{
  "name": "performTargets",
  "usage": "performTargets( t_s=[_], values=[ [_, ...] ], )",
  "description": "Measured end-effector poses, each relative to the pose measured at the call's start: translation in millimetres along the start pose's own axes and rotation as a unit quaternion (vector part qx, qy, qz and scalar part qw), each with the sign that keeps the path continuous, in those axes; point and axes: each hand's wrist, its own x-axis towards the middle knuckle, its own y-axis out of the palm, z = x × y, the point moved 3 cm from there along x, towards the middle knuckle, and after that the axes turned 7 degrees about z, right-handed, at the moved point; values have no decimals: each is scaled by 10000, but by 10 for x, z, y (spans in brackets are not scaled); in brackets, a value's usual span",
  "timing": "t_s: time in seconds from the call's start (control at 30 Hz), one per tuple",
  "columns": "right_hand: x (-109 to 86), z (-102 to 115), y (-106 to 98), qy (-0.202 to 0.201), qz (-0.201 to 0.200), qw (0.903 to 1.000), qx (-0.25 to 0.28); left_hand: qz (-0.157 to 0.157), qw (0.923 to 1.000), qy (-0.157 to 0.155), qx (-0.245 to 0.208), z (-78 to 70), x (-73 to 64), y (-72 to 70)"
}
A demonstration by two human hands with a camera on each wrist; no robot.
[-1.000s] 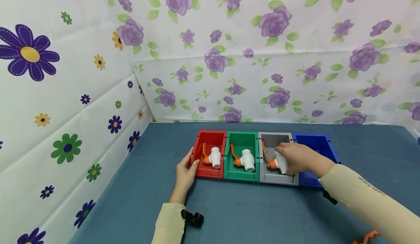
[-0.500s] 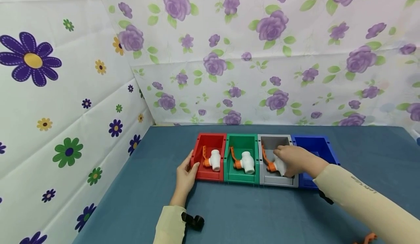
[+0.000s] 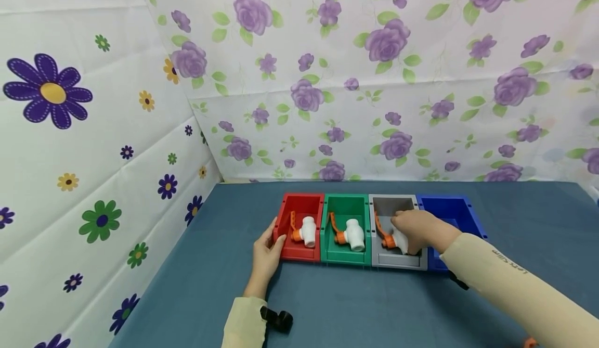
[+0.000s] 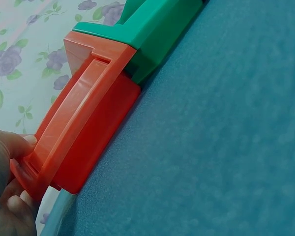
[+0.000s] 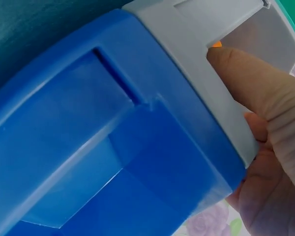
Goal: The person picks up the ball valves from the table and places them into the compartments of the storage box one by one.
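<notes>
In the head view, my left hand (image 3: pixel 265 254) grips the left wall of a red bin (image 3: pixel 299 256), the thumb over its rim. The left wrist view also shows this thumb on the red bin (image 4: pixel 81 115). My right hand (image 3: pixel 421 227) reaches into a grey bin (image 3: pixel 398 260) and holds a white ball valve (image 3: pixel 400 241) with an orange handle, partly covered by the fingers. In the right wrist view, the thumb and curled fingers of the right hand (image 5: pixel 270 113) are inside the grey bin; the valve is mostly hidden there.
A similar valve (image 3: pixel 308 231) lies in the red bin and another valve (image 3: pixel 354 235) in the green bin (image 3: pixel 346 259). A blue bin (image 3: pixel 444 202) stands at the row's right end, under my right wrist. An orange piece (image 3: pixel 530 343) shows at the bottom edge.
The head view has tilted slightly, so the scene sits lower. My right hand has shifted a little in the grey bin, still on the valve. The left hand stays on the red bin.
</notes>
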Motion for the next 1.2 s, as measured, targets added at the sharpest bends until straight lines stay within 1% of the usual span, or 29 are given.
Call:
performTargets(
  t_s=[0.13, 0.2, 0.33, 0.43, 0.5, 0.57, 0.7, 0.8, 0.9, 0.97, 1.2],
  values=[
    [-6, 8, -4, 22, 14, 10000, -54, -6, 10000, 6, 6, -1, -3, 7],
    [0, 16, 0, 93, 74, 9999, 9, 9, 10000, -44, -13, -3, -2, 12],
    [9, 38, 11, 282, 293, 9991, 113, 58, 9999, -152, -15, 9, -10, 36],
    [15, 47, 5, 369, 453, 9981, 197, 66, 10000, -65, -16, -6, -20, 38],
    [22, 42, 3, 373, 445, 9981, 223, 42, 10000, 31, -44, -69, -34, 23],
    [26, 37, 2, 357, 391, 9983, 224, 43, 9999, 132, -33, -175, -54, 1],
    [20, 45, 19, 318, 165, 9993, 78, 81, 9999, 89, -15, -372, -102, -27],
    [8, 62, 28, 272, 17, 9996, 20, 116, 9999, -4, 11, -412, -111, -34],
    [-3, 71, 39, 205, -104, 9997, 23, 126, 9999, -19, 10, -395, -104, -35],
    [-10, 69, 45, 158, -172, 9997, 5, 117, 9999, 24, 33, -378, -99, -32],
    [-30, 75, 36, 59, -310, 9995, 31, 58, 9999, -108, -84, -49, -12, -4]
  ],
)
